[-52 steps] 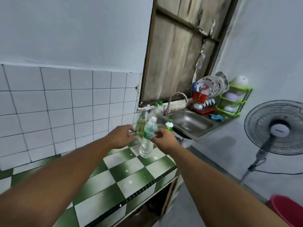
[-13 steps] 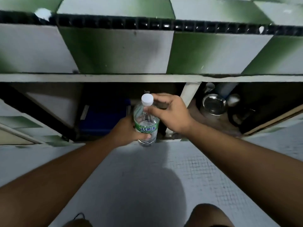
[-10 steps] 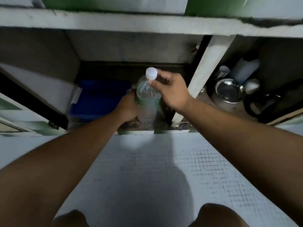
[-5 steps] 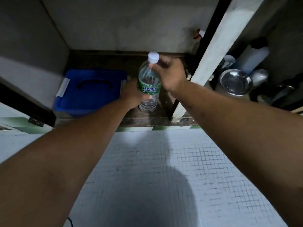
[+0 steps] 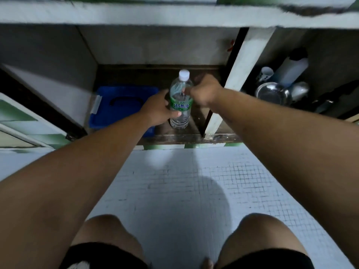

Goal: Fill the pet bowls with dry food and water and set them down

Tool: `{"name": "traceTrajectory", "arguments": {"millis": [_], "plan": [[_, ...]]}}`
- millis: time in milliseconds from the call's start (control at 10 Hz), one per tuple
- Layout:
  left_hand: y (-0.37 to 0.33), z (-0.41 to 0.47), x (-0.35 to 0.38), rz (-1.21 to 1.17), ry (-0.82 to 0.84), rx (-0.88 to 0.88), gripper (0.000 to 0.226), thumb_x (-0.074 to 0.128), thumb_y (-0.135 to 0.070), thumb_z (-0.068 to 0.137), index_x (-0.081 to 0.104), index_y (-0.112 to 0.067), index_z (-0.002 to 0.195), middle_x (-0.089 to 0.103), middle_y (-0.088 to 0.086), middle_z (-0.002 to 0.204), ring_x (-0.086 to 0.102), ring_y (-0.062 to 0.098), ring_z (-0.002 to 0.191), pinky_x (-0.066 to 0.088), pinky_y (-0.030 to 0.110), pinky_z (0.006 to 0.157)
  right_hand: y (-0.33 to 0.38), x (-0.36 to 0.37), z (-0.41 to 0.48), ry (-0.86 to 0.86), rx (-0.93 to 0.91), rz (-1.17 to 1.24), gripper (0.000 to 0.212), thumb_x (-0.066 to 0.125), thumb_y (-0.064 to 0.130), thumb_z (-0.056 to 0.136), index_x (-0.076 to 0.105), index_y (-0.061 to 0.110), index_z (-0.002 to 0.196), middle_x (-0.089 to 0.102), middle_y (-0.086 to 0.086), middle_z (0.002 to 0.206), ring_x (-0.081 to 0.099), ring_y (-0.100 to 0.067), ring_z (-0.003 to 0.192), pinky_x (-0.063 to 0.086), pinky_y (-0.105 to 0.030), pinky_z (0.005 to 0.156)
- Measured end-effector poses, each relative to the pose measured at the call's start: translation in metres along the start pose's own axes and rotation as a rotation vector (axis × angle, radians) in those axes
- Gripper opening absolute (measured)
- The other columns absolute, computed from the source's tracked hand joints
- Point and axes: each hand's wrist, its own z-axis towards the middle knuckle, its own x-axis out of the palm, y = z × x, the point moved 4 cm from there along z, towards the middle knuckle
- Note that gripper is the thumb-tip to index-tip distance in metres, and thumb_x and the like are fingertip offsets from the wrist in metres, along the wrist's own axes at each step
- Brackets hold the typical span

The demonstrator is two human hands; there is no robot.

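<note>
A person crouches on the white tiled floor [image 5: 194,191] before the open cupboard under the kitchen table [image 5: 174,14], both arms stretched toward 12 o'clock. The water bottle [image 5: 179,113], cap on and nearly full, stands upright on the cupboard's wooden shelf [image 5: 194,138] in the left compartment, close to the front edge.

The left hand [image 5: 158,110] is wrapped round the bottle at its green label, with the thumb across the front. The right hand [image 5: 205,92] sits curled against the bottle's shoulder, just below the cap. Whether it grips there or only touches cannot be told from this angle.

A blue lidded box [image 5: 120,105] lies at the bottle's 9 o'clock, just beside it. Its contents are hidden. At the bottle's 3 o'clock, past a white post [image 5: 239,82] that divides the cupboard, a metal bowl [image 5: 273,94] sits among a white cup [image 5: 266,73] and a tall white container [image 5: 293,69].

The task looks to be at an early stage, with water and vessels being gathered. No bowl holds food or water yet, and none has been set down. The next move probably calls for freeing a hand and reaching round the post to 2 o'clock for the metal bowl. After that the cap would need unscrewing, one hand steadying the body while the other turns. The bottle is tall and narrow, so a knock from a passing wrist could tip it.
</note>
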Motion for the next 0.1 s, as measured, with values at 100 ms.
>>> {"name": "traceTrajectory", "arguments": {"millis": [100], "plan": [[-0.0346,-0.0287,-0.0228,0.026,-0.005,0.0,0.071,0.081,-0.032,0.086,0.048,-0.023,0.147,0.064,0.0,0.131,0.061,0.015,0.114,0.046,0.025,0.085,0.0305,-0.0203,-0.0349,0.015,-0.007,-0.064,0.051,0.07,0.023,0.09,0.053,0.003,0.133,0.062,-0.013,0.126,0.06,-0.021,0.104,0.052,-0.03,0.091]]}}
